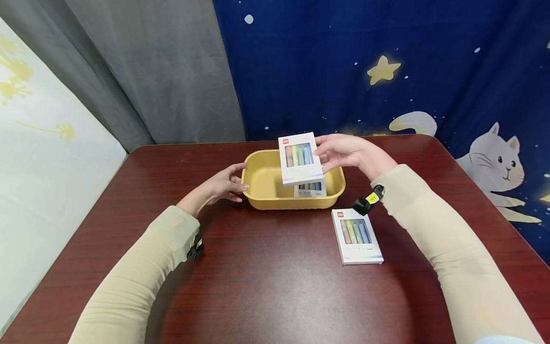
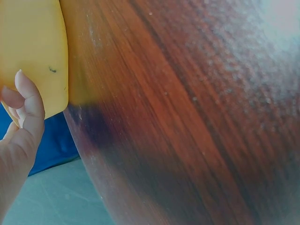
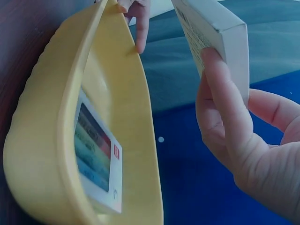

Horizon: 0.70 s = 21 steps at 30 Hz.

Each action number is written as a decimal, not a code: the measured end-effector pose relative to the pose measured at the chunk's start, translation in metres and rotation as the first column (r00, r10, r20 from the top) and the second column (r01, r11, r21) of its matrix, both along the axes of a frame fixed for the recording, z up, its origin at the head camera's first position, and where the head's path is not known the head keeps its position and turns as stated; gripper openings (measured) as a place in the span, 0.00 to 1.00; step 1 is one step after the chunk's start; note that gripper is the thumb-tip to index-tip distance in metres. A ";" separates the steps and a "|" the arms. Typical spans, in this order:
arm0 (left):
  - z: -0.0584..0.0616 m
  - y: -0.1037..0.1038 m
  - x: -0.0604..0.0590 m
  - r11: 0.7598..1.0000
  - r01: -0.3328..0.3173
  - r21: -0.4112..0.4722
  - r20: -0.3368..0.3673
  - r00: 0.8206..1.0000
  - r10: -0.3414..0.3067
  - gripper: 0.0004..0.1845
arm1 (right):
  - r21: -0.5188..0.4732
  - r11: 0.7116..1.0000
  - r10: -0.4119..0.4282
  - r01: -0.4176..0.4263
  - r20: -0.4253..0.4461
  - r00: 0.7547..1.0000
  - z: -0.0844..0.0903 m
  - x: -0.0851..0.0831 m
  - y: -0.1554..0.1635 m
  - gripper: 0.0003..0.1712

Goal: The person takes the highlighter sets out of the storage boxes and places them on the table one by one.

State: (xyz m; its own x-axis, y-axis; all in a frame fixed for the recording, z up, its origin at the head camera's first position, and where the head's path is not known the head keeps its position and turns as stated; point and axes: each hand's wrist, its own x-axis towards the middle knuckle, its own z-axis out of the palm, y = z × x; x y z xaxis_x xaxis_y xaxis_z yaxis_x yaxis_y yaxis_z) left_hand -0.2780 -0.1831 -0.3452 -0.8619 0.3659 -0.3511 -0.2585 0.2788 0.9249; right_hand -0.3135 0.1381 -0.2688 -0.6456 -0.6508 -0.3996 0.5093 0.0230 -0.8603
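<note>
A yellow plastic tub (image 1: 262, 198) stands on the dark wooden table. My right hand (image 1: 321, 156) pinches a white box of coloured pens (image 1: 300, 159) by its right edge and holds it tilted just above the tub. In the right wrist view the held box (image 3: 213, 35) is over the tub rim (image 3: 70, 117). A second pen box (image 1: 310, 190) leans against the wall inside the tub (image 3: 96, 157). My left hand (image 1: 239, 179) holds the tub's left rim, its fingers (image 2: 26, 98) curled on the outer wall (image 2: 33, 47) and its thumb (image 3: 139, 23) over the edge.
A third pen box (image 1: 356, 235) lies flat on the table (image 1: 266, 277) in front of the tub, near my right forearm. A blue star-and-cat cloth (image 1: 386, 71) and grey curtain (image 1: 163, 71) hang behind the table's far edge.
</note>
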 end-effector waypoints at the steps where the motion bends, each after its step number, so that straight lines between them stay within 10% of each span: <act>1: 0.000 0.000 0.000 1.000 -0.004 -0.002 0.002 1.000 0.004 0.40 | -0.003 1.000 -0.004 0.004 -0.003 1.000 0.000 0.001 0.003 0.30; 21: 0.000 0.000 0.001 1.000 0.009 -0.006 -0.005 1.000 -0.009 0.40 | -0.052 0.999 0.011 -0.015 -0.072 0.997 -0.013 0.037 0.098 0.31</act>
State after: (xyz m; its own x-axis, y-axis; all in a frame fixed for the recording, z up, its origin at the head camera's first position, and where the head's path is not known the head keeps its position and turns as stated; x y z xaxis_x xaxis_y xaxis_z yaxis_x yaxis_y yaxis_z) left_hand -0.2768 -0.1831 -0.3448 -0.8603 0.3715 -0.3492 -0.2513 0.2870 0.9244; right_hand -0.2767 0.2365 -0.2821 -0.6625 -0.6781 -0.3182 0.4466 -0.0165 -0.8946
